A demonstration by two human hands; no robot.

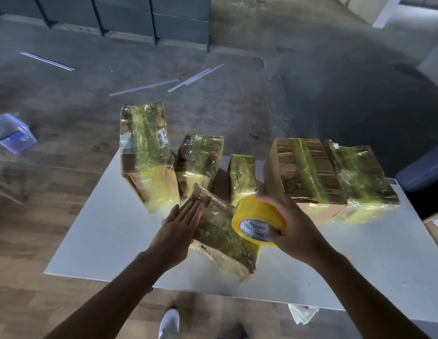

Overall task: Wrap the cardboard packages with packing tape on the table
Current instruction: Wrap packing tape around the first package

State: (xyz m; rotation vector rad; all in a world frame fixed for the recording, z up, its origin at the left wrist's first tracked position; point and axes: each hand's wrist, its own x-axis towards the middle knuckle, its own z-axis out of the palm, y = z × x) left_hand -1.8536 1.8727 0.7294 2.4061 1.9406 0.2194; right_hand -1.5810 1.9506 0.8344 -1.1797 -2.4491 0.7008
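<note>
6 cardboard packages (144, 155) on 1 table (103, 228). 1 tape roll (258, 220), yellow. 2 hands: left hand (178, 228), right hand (293, 226). On the floor: 1 plastic tub (13, 133), 1 shoe (169, 321), at least 3 white strips (144, 87), exact count unclear from blur.
</note>
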